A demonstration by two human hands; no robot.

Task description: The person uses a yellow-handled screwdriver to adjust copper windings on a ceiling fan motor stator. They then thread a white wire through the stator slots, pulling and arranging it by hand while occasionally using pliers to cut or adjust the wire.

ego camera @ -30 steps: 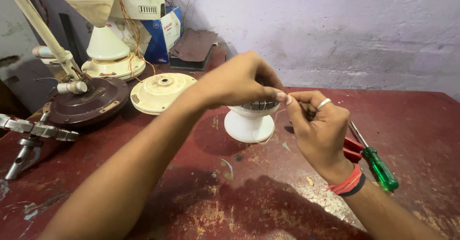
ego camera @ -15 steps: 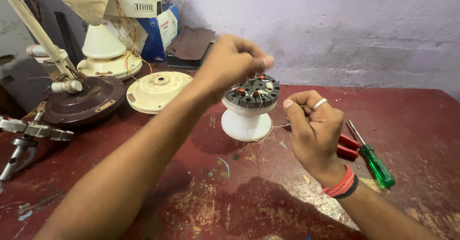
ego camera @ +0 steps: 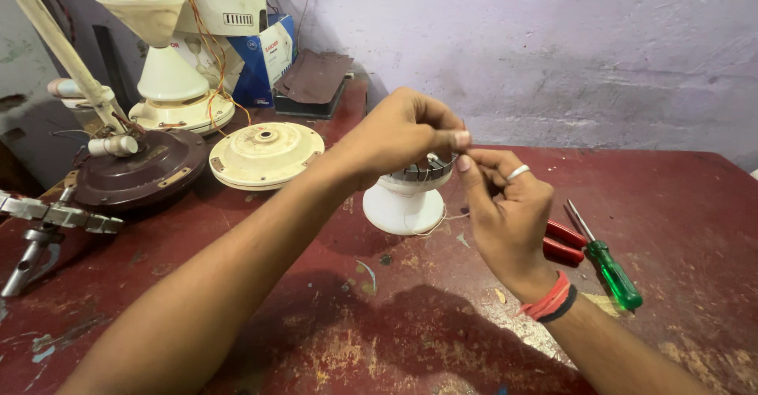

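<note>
At frame centre, the left hand (ego camera: 399, 131) and right hand (ego camera: 505, 205) are pinching a thin wire (ego camera: 442, 220) between fingertips meeting just above the white motor stator (ego camera: 410, 194).

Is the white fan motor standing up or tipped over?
Standing up. The motor rests on its wide white base on the table, windings on top, under both hands.

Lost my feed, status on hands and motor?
Both hands, left hand and right hand, pinch thin wire. White motor stator upright beneath. Screwdriver beside, clear.
</note>
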